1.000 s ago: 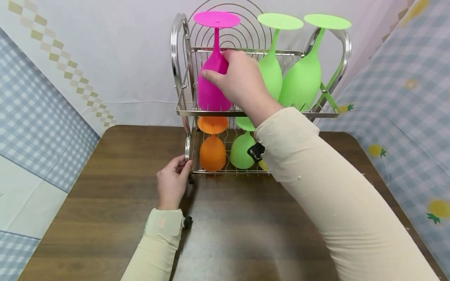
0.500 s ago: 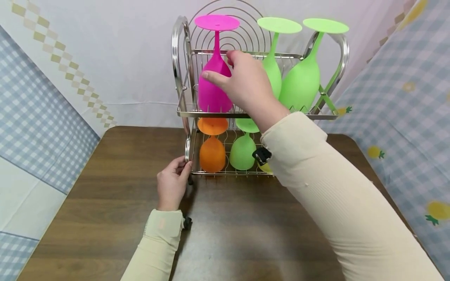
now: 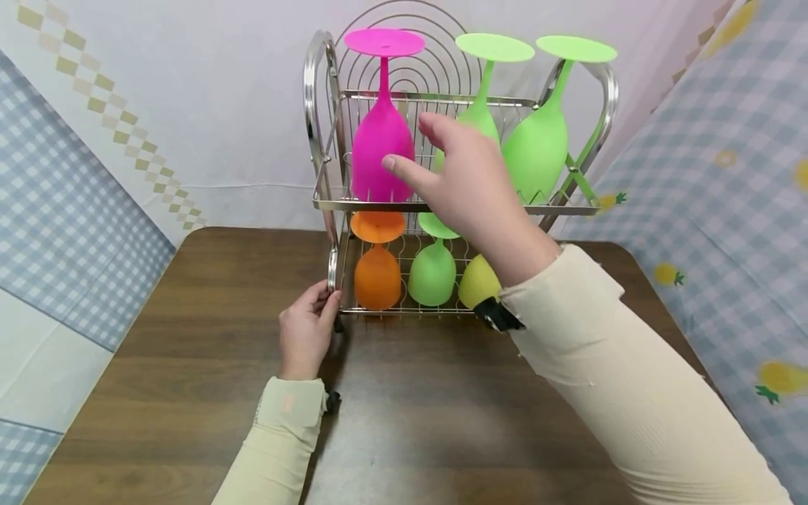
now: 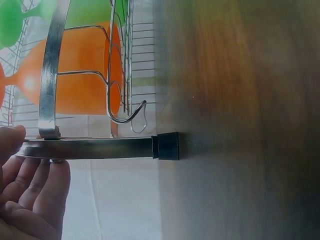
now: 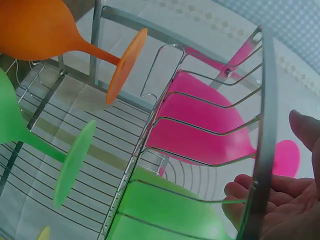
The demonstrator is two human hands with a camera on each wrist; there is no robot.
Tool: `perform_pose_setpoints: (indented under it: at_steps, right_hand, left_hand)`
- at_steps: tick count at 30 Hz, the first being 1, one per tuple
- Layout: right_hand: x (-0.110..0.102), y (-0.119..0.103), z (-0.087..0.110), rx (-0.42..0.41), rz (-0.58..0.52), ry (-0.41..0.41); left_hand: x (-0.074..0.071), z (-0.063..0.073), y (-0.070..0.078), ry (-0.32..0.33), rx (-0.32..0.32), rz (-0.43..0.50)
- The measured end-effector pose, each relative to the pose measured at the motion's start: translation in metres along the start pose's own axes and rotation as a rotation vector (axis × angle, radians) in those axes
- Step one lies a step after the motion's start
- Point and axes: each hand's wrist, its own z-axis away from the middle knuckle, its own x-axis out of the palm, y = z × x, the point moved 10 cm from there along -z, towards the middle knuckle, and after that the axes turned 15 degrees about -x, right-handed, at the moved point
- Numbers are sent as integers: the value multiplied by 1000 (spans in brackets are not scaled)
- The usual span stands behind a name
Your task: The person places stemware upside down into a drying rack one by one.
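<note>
A two-tier metal dish rack (image 3: 360, 205) stands at the back of the table. My left hand (image 3: 307, 330) pinches the lower part of its left leg, thumb on one side and fingers on the other. Upside down on the upper tier are a pink goblet (image 3: 381, 151) at left and two green goblets, one (image 3: 480, 116) mid-tier and one (image 3: 536, 147) at right. My right hand (image 3: 473, 182) is apart from the pink goblet, just to its right, thumb and fingers spread and holding nothing. In the right wrist view the rack's front rail crosses before its fingers (image 5: 240, 192).
On the lower tier, inverted, are an orange goblet (image 3: 377, 277), a smaller green goblet (image 3: 433, 273) and a yellow goblet (image 3: 477, 284), partly behind my right wrist. The brown wooden table (image 3: 404, 421) reaches toward me. Checked cloth (image 3: 713, 175) hangs at the right.
My right hand has let go of the pink goblet and drawn back to the right and down. The goblet stays upside down on the tier. My left hand keeps its hold on the leg.
</note>
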Motion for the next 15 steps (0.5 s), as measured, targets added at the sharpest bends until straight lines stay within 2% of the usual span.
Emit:
perform_pose_setpoints:
  at_steps: [4, 7, 11, 15]
  right_hand:
    - [-2, -1, 23, -63, 9, 11]
    - [-5, -2, 43, -167, 83, 55]
    - [-10, -7, 77, -348, 181, 173]
    - [-12, -9, 115, -494, 166, 298]
  left_hand:
    - [2, 0, -1, -3, -1, -18]
    - [4, 0, -1, -11, 6, -28]
    - [7, 0, 0, -13, 19, -35]
    - [9, 2, -2, -47, 16, -50]
